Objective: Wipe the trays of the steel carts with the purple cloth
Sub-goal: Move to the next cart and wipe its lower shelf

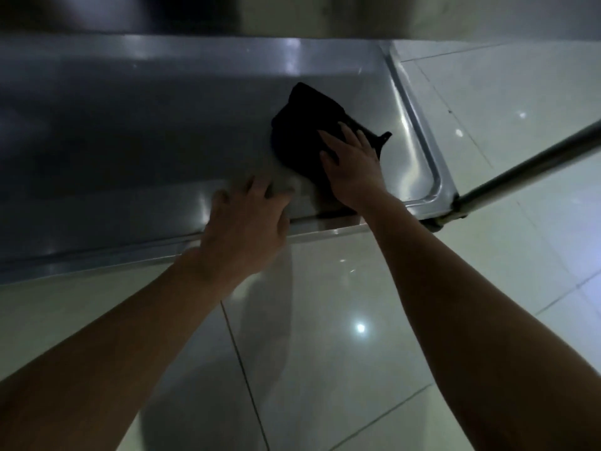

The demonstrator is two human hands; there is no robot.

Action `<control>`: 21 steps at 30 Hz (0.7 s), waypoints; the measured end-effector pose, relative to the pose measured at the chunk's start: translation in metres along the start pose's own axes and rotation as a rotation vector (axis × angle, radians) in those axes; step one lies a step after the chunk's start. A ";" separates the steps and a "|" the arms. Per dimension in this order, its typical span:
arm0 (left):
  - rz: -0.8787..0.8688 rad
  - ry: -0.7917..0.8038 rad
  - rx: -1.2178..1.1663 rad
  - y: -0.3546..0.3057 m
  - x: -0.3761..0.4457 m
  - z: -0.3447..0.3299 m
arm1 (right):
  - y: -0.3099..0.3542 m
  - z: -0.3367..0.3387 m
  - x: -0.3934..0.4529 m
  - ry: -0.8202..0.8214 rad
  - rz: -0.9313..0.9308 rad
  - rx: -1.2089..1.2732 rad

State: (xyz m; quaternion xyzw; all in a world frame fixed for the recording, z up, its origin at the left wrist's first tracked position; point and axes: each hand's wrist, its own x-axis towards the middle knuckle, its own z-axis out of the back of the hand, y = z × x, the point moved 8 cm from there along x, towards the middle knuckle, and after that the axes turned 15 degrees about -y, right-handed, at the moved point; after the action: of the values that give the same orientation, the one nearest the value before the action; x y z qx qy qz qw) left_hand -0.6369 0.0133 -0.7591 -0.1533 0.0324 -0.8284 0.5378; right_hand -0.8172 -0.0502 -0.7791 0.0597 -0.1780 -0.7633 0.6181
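A dark cloth [304, 125], nearly black in this dim light, lies crumpled on the steel cart tray [146, 131] near its right end. My right hand [351, 161] presses flat on the cloth's near part with fingers straight and spread. My left hand [247, 219] rests over the tray's near rim, its fingers loosely curved on the steel and holding nothing.
The tray has a raised rim with a rounded corner [435, 183] at the right. A steel cart tube [527, 170] runs diagonally off the right corner. Another steel surface [162, 11] overhangs at the top. Glossy pale floor tiles [341, 320] lie below and to the right.
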 end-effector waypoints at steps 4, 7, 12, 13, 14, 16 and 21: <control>0.046 0.056 0.005 -0.015 0.019 -0.012 | -0.054 0.025 0.002 -0.050 -0.077 -0.015; 0.054 0.018 0.005 -0.015 0.020 -0.014 | -0.097 0.047 0.004 -0.102 -0.152 -0.073; 0.017 0.035 0.043 -0.016 0.021 -0.024 | -0.118 0.053 0.003 -0.119 -0.232 -0.100; 0.014 0.039 0.050 -0.016 0.021 -0.025 | -0.114 0.051 0.003 -0.125 -0.242 -0.102; 0.011 0.043 0.058 -0.016 0.021 -0.026 | -0.111 0.050 0.003 -0.132 -0.251 -0.099; 0.002 0.047 0.075 -0.015 0.021 -0.027 | -0.107 0.047 0.002 -0.139 -0.262 -0.085; -0.024 0.022 0.016 -0.012 0.022 -0.023 | -0.099 0.041 0.002 -0.122 -0.260 -0.072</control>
State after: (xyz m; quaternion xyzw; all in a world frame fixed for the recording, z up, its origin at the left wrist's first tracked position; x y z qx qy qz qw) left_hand -0.6624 -0.0036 -0.7738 -0.1404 0.0299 -0.8366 0.5286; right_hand -0.9213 -0.0268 -0.7750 0.0136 -0.1784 -0.8450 0.5040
